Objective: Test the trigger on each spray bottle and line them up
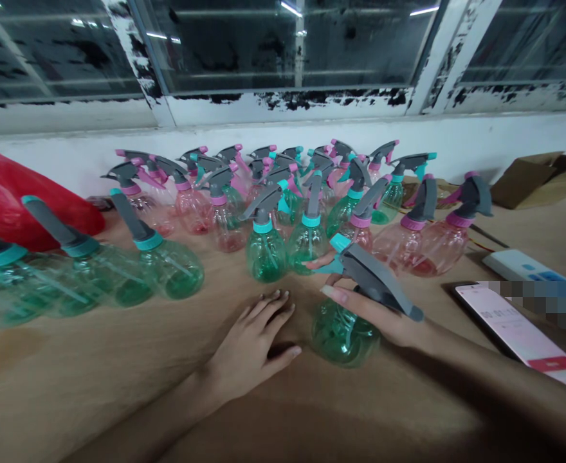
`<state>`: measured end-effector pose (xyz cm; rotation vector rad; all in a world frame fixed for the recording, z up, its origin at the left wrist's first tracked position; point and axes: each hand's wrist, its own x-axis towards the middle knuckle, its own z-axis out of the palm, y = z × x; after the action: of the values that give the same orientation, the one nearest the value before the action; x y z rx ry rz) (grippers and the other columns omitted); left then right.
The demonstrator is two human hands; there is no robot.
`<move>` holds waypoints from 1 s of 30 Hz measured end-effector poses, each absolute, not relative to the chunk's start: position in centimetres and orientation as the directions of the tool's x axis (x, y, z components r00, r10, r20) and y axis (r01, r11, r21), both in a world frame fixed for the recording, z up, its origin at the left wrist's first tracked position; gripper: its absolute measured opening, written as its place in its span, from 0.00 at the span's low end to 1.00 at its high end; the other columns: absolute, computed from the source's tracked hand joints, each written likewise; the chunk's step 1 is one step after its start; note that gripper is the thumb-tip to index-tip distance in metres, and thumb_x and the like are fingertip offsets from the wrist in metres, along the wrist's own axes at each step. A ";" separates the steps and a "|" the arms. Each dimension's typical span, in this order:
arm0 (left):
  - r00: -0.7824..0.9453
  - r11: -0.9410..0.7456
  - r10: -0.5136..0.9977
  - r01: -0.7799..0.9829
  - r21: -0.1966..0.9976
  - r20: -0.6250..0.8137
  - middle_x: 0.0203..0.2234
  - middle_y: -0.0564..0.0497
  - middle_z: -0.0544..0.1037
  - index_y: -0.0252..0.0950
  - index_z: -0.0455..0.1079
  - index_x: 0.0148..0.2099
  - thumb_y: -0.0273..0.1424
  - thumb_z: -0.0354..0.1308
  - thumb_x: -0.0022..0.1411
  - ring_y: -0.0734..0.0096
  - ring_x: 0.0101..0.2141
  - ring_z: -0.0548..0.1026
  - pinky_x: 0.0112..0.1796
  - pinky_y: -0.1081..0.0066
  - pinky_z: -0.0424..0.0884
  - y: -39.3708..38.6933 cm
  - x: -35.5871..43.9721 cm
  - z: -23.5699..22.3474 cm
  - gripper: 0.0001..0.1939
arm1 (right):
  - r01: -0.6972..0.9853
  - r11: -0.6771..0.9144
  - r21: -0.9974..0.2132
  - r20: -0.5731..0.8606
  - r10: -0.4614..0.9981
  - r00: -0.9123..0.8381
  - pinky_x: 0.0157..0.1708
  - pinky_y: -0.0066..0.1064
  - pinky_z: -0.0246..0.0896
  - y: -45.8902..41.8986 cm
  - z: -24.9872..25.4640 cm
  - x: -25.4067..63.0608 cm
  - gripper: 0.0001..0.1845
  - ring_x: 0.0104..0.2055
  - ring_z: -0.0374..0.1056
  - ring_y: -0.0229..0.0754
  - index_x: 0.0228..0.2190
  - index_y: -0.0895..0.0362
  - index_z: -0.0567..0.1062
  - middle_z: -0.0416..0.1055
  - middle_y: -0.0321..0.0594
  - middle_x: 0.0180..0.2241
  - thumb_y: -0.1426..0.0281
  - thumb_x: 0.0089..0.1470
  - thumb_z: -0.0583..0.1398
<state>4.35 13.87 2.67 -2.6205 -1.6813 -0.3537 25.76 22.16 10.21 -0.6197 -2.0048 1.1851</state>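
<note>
Right hand [384,316] holds green bottle [338,344] near neck, fingers [360,303] curled round it; left hand [244,350] palm-down on bench [143,366], fingers slightly spread.

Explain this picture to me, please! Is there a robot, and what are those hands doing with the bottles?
There's no robot here. These are a person's own two bare hands, and the camera sits on their head, looking forward and down.

The right hand holds a green spray bottle around its neck, just under the grey top. The left hand lies palm down on the table, holding nothing.

Behind stand lots of pink bottles and other green bottles. There's also a red bag on the left, and a phone and cardboard box on the right.
</note>
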 end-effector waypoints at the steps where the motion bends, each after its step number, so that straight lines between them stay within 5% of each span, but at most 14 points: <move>1: 0.400 -0.424 0.896 0.899 0.110 0.191 0.59 0.43 0.60 0.33 0.56 0.61 0.45 0.51 0.64 0.57 0.58 0.57 0.55 0.56 0.56 13.9 4.4 2.7 0.29 | 0.033 0.466 -0.884 0.343 0.697 -0.630 0.31 0.34 0.65 22.2 10.2 25.8 0.13 0.31 0.69 0.39 0.41 0.52 0.69 0.70 0.35 0.33 0.65 0.53 0.60; 16: 0.398 -0.426 0.895 0.897 0.119 0.203 0.59 0.44 0.61 0.33 0.56 0.61 0.44 0.51 0.64 0.57 0.58 0.57 0.55 0.57 0.56 13.8 4.4 2.7 0.29 | 0.007 0.466 -0.885 0.350 0.674 -0.650 0.28 0.32 0.63 22.4 9.9 25.9 0.13 0.29 0.69 0.39 0.42 0.51 0.69 0.70 0.35 0.30 0.64 0.54 0.59; 20: 0.402 -0.427 0.895 0.897 0.112 0.192 0.58 0.42 0.62 0.32 0.57 0.61 0.44 0.51 0.64 0.56 0.58 0.58 0.55 0.57 0.56 13.9 4.5 2.9 0.29 | 0.061 0.471 -0.880 0.318 0.682 -0.659 0.25 0.30 0.59 22.3 10.2 25.8 0.08 0.25 0.64 0.37 0.33 0.53 0.69 0.67 0.32 0.25 0.62 0.54 0.59; 25: 0.397 -0.421 0.899 0.900 0.111 0.184 0.59 0.43 0.61 0.33 0.57 0.61 0.44 0.51 0.64 0.56 0.58 0.57 0.55 0.56 0.56 14.0 4.5 2.8 0.29 | 0.088 0.481 -0.872 0.317 0.694 -0.647 0.34 0.34 0.62 22.6 9.2 26.1 0.11 0.21 0.58 0.34 0.28 0.53 0.67 0.60 0.29 0.20 0.60 0.56 0.56; 30: 0.402 -0.428 0.893 0.897 0.110 0.202 0.59 0.44 0.61 0.34 0.58 0.60 0.44 0.51 0.64 0.58 0.58 0.58 0.55 0.57 0.56 13.9 4.4 2.8 0.27 | -0.025 0.460 -0.888 0.371 0.680 -0.633 0.41 0.34 0.64 23.1 9.0 26.0 0.10 0.32 0.68 0.38 0.36 0.53 0.69 0.69 0.34 0.29 0.60 0.55 0.58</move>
<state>4.41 13.94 2.75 -2.6163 -1.6711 -0.3604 26.00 23.11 8.97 -0.5454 -1.9714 1.2151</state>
